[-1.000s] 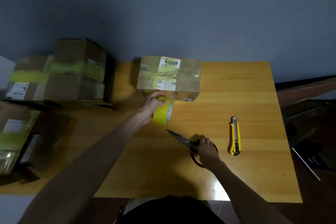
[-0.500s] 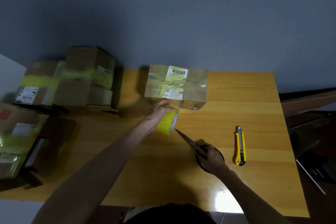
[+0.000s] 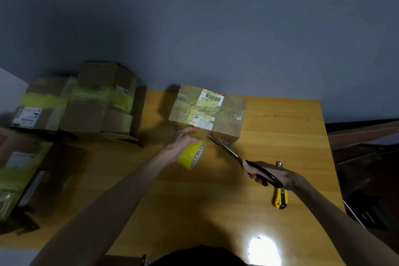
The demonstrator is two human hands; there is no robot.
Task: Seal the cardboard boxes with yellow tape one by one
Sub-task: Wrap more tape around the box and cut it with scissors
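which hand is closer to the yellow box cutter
Right. The right hand, gripping the scissors, overlaps the box cutter in view, hiding its middle. The left hand holds the tape roll far to its left, by the cardboard box.

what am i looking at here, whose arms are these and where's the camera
There is no machine here: these are a person's two bare arms. The camera is worn on their head and looks forward and down, so the arms reach in from the bottom of the picture.

They are working at a wooden table. A cardboard box with labels and tape on top stands at its far edge. The left hand holds a yellow tape roll against the box's near side. The right hand holds scissors, with the blades pointing at the box beside the roll. A yellow utility knife lies on the table, partly under the right wrist. More boxes with yellow tape are piled at the left.
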